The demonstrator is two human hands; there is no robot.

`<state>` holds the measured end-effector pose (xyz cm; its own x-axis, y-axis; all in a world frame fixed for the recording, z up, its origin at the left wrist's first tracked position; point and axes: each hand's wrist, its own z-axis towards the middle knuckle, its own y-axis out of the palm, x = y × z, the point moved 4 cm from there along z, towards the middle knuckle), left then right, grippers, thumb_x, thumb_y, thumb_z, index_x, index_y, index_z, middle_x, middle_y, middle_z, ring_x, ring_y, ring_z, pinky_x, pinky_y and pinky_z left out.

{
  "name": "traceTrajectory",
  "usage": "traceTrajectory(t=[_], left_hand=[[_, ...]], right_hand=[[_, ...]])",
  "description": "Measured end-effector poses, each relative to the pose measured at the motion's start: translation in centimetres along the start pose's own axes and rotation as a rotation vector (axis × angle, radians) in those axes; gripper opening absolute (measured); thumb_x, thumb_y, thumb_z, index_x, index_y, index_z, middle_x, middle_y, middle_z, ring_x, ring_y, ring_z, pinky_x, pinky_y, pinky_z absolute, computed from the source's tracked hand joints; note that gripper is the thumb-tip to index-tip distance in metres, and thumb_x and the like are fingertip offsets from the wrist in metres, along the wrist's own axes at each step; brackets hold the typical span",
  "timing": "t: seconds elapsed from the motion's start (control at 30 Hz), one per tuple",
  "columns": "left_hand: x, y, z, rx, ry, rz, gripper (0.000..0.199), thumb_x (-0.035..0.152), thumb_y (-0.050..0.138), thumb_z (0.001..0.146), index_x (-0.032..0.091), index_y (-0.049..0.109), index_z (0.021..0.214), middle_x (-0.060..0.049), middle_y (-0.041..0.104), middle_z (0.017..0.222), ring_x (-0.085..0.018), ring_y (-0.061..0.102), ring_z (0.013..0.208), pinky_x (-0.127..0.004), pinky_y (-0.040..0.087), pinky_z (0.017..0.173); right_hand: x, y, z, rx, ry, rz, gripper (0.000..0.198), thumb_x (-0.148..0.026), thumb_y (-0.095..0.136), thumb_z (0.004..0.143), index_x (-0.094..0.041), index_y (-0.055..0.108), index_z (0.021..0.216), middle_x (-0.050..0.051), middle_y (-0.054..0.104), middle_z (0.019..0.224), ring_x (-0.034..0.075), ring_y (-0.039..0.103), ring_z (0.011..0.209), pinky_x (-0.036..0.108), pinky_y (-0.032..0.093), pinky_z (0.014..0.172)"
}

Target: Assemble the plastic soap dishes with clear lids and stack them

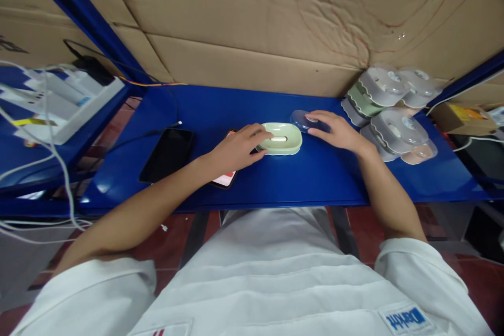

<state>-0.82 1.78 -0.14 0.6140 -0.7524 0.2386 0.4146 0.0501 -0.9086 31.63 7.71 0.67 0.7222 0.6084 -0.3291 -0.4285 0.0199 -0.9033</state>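
A pale green soap dish (292,139) stands uncovered on the blue table, with a small white elongated piece (279,138) showing in its hollow. My left hand (241,148) grips the dish's left end, fingers over the rim and thumb at the front side. To the right of the dish, my right hand (334,130) holds a clear lid (300,119) low at the tabletop, its fingers and thumb bent over it. Part of the lid is hidden under that hand. Beneath my left wrist lies a phone (225,179) with a lit screen, mostly covered.
Several lidded soap boxes (399,123) are stacked at the right. A dark phone (167,155) and a black cable (134,139) lie to the left. White chargers and cords fill a white tray (84,110) at far left. Cardboard (236,21) walls the back of the blue table (307,181).
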Motion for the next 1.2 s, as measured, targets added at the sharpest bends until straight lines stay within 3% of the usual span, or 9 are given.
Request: traceTrajectory(t=[0.13, 0.27, 0.47, 0.6, 0.7, 0.93, 1.07, 1.2], left_hand=[[0.0, 0.1, -0.1, -0.004, -0.002, -0.001, 0.038, 0.03, 0.063, 0.105, 0.024, 0.061, 0.142, -0.013, 0.066, 0.14, -0.029, 0.067, 0.129, -0.041, 0.061, 0.1], [-0.2, 0.1, 0.0, 0.02, -0.027, -0.051, 0.047, 0.034, 0.065, 0.105, 0.025, 0.055, 0.15, -0.016, 0.057, 0.149, -0.03, 0.067, 0.129, -0.042, 0.064, 0.098], [-0.7, 0.3, 0.1, 0.083, -0.018, -0.162, 0.053, 0.041, 0.067, 0.105, 0.029, 0.051, 0.154, -0.015, 0.05, 0.155, -0.033, 0.058, 0.141, -0.053, 0.057, 0.114], [-1.2, 0.6, 0.0, 0.068, -0.039, -0.156, 0.05, 0.043, 0.069, 0.104, 0.029, 0.055, 0.15, -0.015, 0.052, 0.153, -0.035, 0.056, 0.143, -0.058, 0.054, 0.117], [-1.3, 0.8, -0.1, 0.029, -0.031, -0.145, 0.05, 0.044, 0.068, 0.105, 0.029, 0.054, 0.151, -0.015, 0.051, 0.154, -0.036, 0.055, 0.144, -0.061, 0.052, 0.118], [-1.5, 0.8, 0.0, 0.006, -0.034, -0.127, 0.05, 0.044, 0.069, 0.104, 0.028, 0.056, 0.149, -0.015, 0.051, 0.155, -0.036, 0.056, 0.144, -0.061, 0.052, 0.118], [-0.6, 0.2, 0.1, 0.046, -0.058, -0.14, 0.055, 0.05, 0.065, 0.106, 0.028, 0.051, 0.154, -0.016, 0.049, 0.159, -0.034, 0.061, 0.139, -0.057, 0.059, 0.111], [0.5, -0.9, 0.0, 0.112, -0.046, -0.092, 0.061, 0.052, 0.06, 0.108, 0.025, 0.044, 0.161, -0.02, 0.044, 0.164, -0.035, 0.063, 0.137, -0.053, 0.064, 0.103]], right_hand=[[-2.1, 0.4, 0.1, -0.007, -0.049, 0.048, 0.07, -0.07, 0.064, 0.101, -0.025, 0.063, 0.155, 0.016, 0.067, 0.15, 0.036, 0.064, 0.139, 0.059, 0.052, 0.119], [-4.5, 1.0, 0.1, 0.003, -0.15, 0.139, 0.058, -0.062, 0.06, 0.107, -0.032, 0.062, 0.157, 0.011, 0.065, 0.151, 0.031, 0.063, 0.141, 0.054, 0.05, 0.122], [-8.2, 4.1, 0.0, -0.053, -0.274, 0.017, 0.058, -0.055, 0.054, 0.111, -0.036, 0.051, 0.166, 0.008, 0.044, 0.175, 0.036, 0.037, 0.164, 0.065, 0.031, 0.133], [-8.6, 5.2, 0.0, -0.09, -0.282, 0.004, 0.057, -0.052, 0.05, 0.113, -0.043, 0.044, 0.169, 0.0, 0.035, 0.18, 0.035, 0.024, 0.17, 0.07, 0.022, 0.135], [-8.5, 5.2, 0.1, -0.109, -0.308, 0.047, 0.056, -0.049, 0.048, 0.114, -0.043, 0.042, 0.17, -0.002, 0.03, 0.182, 0.032, 0.019, 0.172, 0.067, 0.022, 0.137], [-6.4, 5.3, 0.5, -0.08, -0.245, 0.135, 0.08, -0.063, 0.07, 0.101, -0.042, 0.04, 0.171, 0.001, 0.02, 0.185, 0.036, 0.027, 0.169, 0.062, 0.031, 0.136], [-6.9, 3.1, 0.4, -0.055, -0.204, 0.069, 0.077, -0.064, 0.073, 0.098, -0.038, 0.049, 0.167, 0.007, 0.034, 0.18, 0.039, 0.041, 0.162, 0.061, 0.04, 0.132], [-8.8, -4.4, -3.2, 0.198, -0.131, -0.137, 0.074, -0.06, 0.077, 0.097, -0.04, 0.052, 0.163, 0.006, 0.041, 0.176, 0.039, 0.044, 0.16, 0.063, 0.038, 0.132]])
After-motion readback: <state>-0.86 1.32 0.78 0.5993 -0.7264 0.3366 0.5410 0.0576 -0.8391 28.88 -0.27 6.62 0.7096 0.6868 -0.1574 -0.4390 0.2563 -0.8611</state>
